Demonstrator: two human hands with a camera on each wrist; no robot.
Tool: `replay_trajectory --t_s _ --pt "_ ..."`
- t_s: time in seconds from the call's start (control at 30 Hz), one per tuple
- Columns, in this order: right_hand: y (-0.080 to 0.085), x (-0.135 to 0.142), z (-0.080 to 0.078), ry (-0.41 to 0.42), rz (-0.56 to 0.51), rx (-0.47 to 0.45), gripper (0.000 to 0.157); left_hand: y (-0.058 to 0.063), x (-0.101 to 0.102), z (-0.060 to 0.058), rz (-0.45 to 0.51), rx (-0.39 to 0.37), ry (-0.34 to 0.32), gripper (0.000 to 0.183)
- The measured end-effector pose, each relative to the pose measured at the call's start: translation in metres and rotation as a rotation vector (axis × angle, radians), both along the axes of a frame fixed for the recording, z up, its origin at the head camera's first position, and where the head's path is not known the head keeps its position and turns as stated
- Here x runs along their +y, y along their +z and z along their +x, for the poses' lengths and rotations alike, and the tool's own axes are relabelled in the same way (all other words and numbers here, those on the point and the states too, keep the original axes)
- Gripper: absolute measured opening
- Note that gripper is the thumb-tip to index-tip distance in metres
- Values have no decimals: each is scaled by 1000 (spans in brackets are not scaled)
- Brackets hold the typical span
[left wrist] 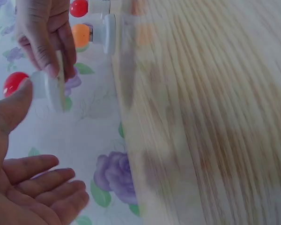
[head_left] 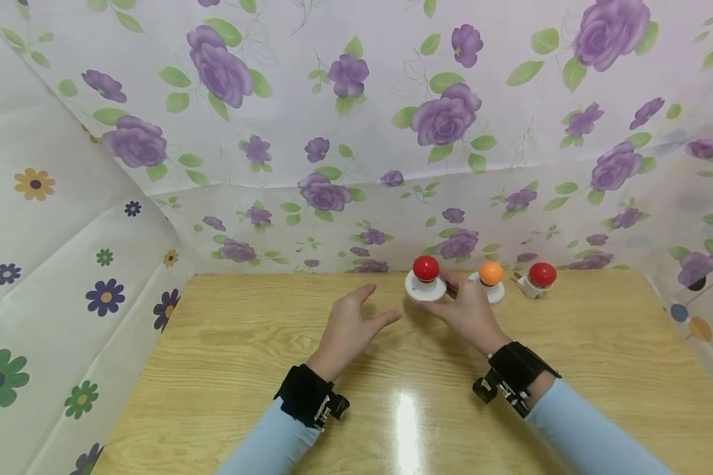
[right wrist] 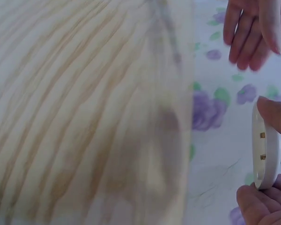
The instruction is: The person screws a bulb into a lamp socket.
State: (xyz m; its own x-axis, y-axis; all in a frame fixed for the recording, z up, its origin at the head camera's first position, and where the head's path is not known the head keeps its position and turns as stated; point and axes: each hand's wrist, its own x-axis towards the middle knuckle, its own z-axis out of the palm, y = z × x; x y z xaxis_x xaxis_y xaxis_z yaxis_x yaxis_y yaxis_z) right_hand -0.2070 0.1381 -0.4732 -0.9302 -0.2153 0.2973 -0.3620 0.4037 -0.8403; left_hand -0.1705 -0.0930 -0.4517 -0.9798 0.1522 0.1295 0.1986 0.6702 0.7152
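Note:
My right hand (head_left: 474,313) pinches the rim of a white round lamp holder (head_left: 420,291) between thumb and fingers, above the table's far part. A glossy red bulb (head_left: 426,268) sits upright in this holder. In the right wrist view, the flat underside of the lamp holder (right wrist: 261,145) shows small brass-coloured contacts. My left hand (head_left: 349,325) hovers to the left of the holder, thumb and fingers spread, holding nothing. In the left wrist view its thumb overlaps the red bulb (left wrist: 14,84); whether they touch I cannot tell.
Just right of my right hand stands an orange bulb (head_left: 490,272) in a white round holder. Farther right, another red bulb (head_left: 542,274) sits in a white socket with metal prongs. The wooden table (head_left: 243,396) ends at a flowered cloth backdrop (head_left: 285,132).

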Motion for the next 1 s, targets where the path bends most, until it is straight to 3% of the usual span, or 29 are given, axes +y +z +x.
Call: replay_trajectory --t_s 0.3,0.5,1.0 --pt "-17 5 -10 -52 96 -53 69 -7 -10 -1 -171 -3 31 69" --pt "-24 2 -16 -95 203 -86 68 -8 -12 -2 -177 -18 33 68" --pt "-34 -1 -17 -103 303 -141 64 -10 -14 -1 -188 -38 17 64"
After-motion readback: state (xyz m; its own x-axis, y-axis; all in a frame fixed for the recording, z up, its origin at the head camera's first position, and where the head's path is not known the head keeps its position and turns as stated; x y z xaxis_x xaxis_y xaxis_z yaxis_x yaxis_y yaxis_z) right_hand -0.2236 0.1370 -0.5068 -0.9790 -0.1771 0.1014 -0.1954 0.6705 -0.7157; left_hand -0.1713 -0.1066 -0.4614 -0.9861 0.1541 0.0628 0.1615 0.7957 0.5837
